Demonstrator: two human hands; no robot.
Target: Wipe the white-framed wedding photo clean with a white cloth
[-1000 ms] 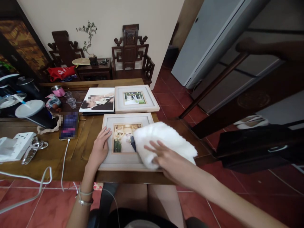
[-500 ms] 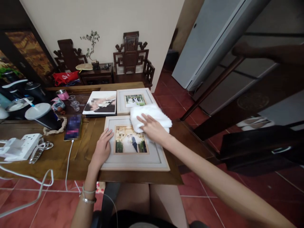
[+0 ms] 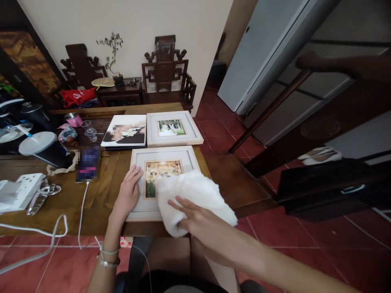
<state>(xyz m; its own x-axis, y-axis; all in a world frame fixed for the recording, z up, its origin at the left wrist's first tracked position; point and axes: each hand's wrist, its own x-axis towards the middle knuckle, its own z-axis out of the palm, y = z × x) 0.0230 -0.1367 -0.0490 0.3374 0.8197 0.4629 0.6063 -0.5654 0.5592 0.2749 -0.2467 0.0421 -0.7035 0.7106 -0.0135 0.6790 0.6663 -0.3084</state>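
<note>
Head view.

1. The near picture frame [image 3: 165,156] lies flat on the wooden table [image 3: 100,195], at the table's front edge, directly in front of the seated person. It has a pale wide border around a printed photograph.
2. The left hand [image 3: 128,193] rests palm down on the frame's left border. Its fingers are extended and slightly spread, with the fingertips reaching the photograph's left edge. It grips nothing. A thin bracelet [image 3: 107,260] sits on that wrist.
3. A fluffy white cloth [image 3: 195,189] covers the lower right part of the frame and overhangs the table's front edge.
4. The right hand [image 3: 191,213] lies flat on top of the cloth near its front end, fingers spread, pressing rather than pinching.
5. A second frame [image 3: 152,129] lies just behind the near one, almost touching it.
6. An unframed photo print [image 3: 125,131] lies just to the left of the second frame.
7. A phone [image 3: 87,164] lies left of the near frame, with a white cable [image 3: 82,211] running from it over the table's front edge.
8. Farther left are a white power strip [image 3: 23,191] and a dark lidded cup [image 3: 41,144] with a straw.
9. A carved wooden chair [image 3: 166,73] stands against the far wall.
</note>
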